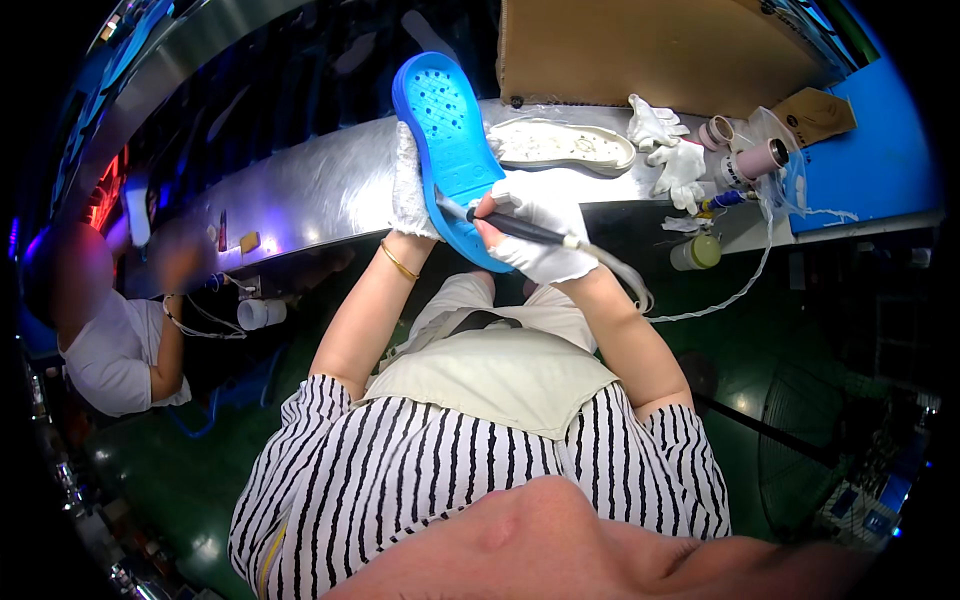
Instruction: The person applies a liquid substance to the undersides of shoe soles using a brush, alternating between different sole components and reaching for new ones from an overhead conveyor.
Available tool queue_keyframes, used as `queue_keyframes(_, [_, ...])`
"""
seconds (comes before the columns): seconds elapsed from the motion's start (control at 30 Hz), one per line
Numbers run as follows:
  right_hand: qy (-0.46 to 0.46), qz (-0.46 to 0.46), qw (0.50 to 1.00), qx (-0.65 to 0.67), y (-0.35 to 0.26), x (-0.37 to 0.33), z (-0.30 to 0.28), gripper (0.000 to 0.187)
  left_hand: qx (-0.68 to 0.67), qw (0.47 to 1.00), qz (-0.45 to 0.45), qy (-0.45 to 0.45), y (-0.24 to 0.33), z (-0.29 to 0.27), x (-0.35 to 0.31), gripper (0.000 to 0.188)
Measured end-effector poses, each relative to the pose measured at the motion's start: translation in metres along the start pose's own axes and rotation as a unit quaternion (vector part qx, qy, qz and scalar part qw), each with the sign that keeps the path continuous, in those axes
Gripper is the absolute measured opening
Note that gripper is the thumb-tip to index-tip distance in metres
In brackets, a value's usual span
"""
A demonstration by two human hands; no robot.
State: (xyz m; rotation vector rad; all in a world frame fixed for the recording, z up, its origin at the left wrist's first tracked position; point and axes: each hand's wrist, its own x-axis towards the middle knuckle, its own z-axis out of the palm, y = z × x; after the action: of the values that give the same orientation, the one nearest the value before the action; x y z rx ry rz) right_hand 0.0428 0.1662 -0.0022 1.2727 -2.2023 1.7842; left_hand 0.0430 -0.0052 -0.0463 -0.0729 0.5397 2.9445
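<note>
A bright blue shoe sole point(447, 130) is held up at a tilt over the front edge of the metal bench, its hollow inner side facing me. My left hand point(408, 190), in a white glove, is closed on its left side; the sole hides most of those fingers. With bare fingertips showing from a white glove, my right hand point(545, 222) grips a black-handled brush point(530, 230). The brush's pale tip lies at the inner rim of the sole's lower end. From the handle's back runs a clear hose point(625, 275). A white shoe sole point(570, 146) lies on the bench beyond my right hand.
A cardboard box point(650, 50) stands behind the white sole. White gloves point(680, 170), a pink thermos point(762, 158) and a lidded jar point(697, 252) are at the right, near a blue panel point(880, 145). At the left, another person point(120, 350) works by the metal bench point(300, 200).
</note>
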Motion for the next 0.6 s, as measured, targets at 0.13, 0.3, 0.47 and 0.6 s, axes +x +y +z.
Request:
queue_keyframes(0.13, [0.026,0.071,0.997,0.02,0.005,-0.005,-0.002,0.014,0.035,0.999,0.035,0.02,0.004,-0.003,0.005,0.077])
queue_keyframes(0.3, [-0.011,0.034,0.998,0.047,0.0,-0.007,-0.001,0.013,0.05,0.998,0.021,-0.017,0.016,-0.009,0.013,0.077])
queue_keyframes(0.47, [0.054,0.154,0.984,0.077,0.009,0.002,-0.024,0.008,-0.073,0.991,0.031,-0.111,0.0,0.016,0.004,0.088])
queue_keyframes(0.6, [0.081,0.182,0.964,0.175,0.008,0.008,-0.043,0.01,-0.067,0.992,0.028,-0.102,-0.019,0.033,-0.014,0.092])
